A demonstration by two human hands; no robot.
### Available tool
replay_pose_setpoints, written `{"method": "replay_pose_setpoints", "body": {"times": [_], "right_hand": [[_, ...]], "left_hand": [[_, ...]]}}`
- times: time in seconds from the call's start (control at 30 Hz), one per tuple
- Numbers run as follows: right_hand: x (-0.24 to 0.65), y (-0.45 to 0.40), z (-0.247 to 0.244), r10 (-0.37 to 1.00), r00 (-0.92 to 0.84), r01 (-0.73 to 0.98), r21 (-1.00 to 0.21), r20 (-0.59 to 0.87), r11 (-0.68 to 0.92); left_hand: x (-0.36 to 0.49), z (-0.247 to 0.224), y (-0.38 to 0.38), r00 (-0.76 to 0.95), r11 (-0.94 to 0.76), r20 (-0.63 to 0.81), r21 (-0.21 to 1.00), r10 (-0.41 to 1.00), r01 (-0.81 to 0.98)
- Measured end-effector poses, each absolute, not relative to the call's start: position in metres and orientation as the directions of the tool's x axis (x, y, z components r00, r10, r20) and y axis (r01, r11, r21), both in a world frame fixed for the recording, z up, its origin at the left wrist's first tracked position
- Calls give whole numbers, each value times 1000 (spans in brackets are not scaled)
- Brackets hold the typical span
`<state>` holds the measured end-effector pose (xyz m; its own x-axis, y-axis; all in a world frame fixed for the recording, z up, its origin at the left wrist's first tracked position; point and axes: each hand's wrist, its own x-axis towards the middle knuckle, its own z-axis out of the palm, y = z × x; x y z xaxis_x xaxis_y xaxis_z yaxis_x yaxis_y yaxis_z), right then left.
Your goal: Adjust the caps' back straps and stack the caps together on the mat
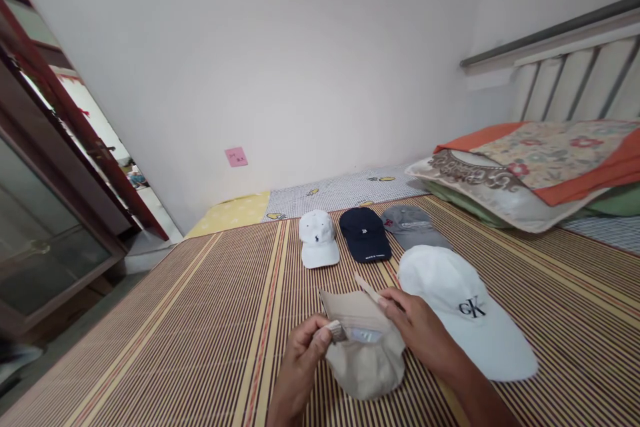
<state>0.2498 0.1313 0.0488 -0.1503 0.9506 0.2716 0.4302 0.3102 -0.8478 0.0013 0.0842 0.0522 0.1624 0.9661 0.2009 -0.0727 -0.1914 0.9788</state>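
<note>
On the striped mat, a beige baseball cap (367, 367) was held upturned beside the large white CK cap (450, 300), its strap ends gripped between the fingers of the left hand (306, 350) and right hand (413, 317).

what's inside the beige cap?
A pale blue label shows inside the beige cap, toward the brim side; its print is too blurred to read. The cap's near wall hides the bottom of the crown, so anything there can't be seen.
</note>
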Motion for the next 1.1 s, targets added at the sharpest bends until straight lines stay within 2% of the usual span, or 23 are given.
{"method": "replay_pose_setpoints", "body": {"times": [0.1,0.17,0.23,0.3,0.4,0.47,0.57,0.67,0.73,0.83,0.9,0.97,1.1], "right_hand": [[252,120,63,932,-336,284,-929,135,237],[252,112,72,885,-461,260,-944,62,202],[251,106,78,844,-535,250,-946,42,206],[250,103,81,834,-547,190,-958,80,216],[251,106,81,887,-411,4,-972,211,233],[252,110,79,936,-241,-109,-965,258,238],[253,115,75,974,-54,-234,-951,220,202],[251,116,74,976,2,-248,-945,220,213],[251,115,76,966,11,-194,-947,258,255],[255,117,78,951,35,-151,-939,308,309],[262,121,76,952,111,-141,-944,285,299],[271,127,73,939,254,-142,-952,230,272],[297,138,66,844,521,-317,-888,131,333]], "left_hand": [[7,54,84,5,-111,115,964,993,-241],[11,58,83,-100,-73,36,914,994,-398],[14,64,80,-159,-80,0,867,987,-492],[13,69,78,-125,-78,22,882,992,-465],[11,75,75,132,-54,87,971,987,-233],[12,76,74,251,-58,57,998,966,-3],[19,71,76,171,-76,20,941,985,329],[26,64,80,66,-118,97,841,993,527],[25,63,81,51,-142,136,834,989,533],[5,65,78,-21,-183,208,898,978,399],[-23,66,75,-164,-162,223,934,961,319],[-61,66,71,-383,-103,196,963,903,251],[-145,72,65,-654,-115,115,992,748,43]]}}
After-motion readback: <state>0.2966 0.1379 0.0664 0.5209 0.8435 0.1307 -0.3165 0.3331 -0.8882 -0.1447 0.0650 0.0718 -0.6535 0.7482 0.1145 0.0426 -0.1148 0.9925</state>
